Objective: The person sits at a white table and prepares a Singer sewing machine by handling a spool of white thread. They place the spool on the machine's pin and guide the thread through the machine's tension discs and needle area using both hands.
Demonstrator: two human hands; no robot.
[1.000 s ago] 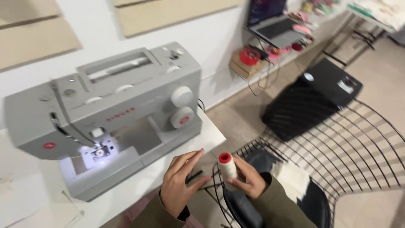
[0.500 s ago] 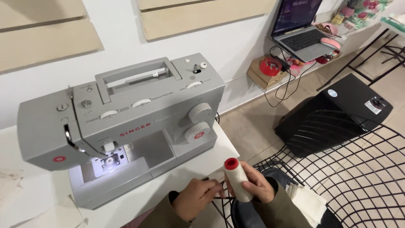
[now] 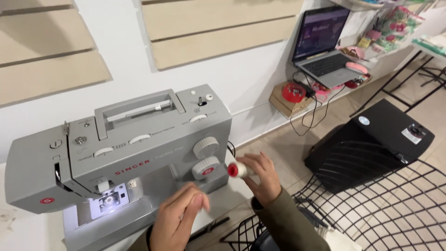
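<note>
A grey sewing machine (image 3: 125,148) stands on a white table, its needle light on. My right hand (image 3: 265,179) grips a white thread spool with a red end cap (image 3: 234,169), held tilted close to the machine's right side, by the lower round dial (image 3: 206,168). My left hand (image 3: 179,218) hovers in front of the machine's base with fingers apart and nothing in it. Olive sleeves cover both forearms.
A black wire chair (image 3: 371,204) stands to the right of the table. A black box-like case (image 3: 371,139) sits on the floor beyond it. A laptop (image 3: 325,51) rests on a low shelf at the back right, with cables and a red round item (image 3: 294,92) nearby.
My right hand has lifted the spool up and toward the machine's right side. My left hand has let go of it and moved left. The view has tilted up.
</note>
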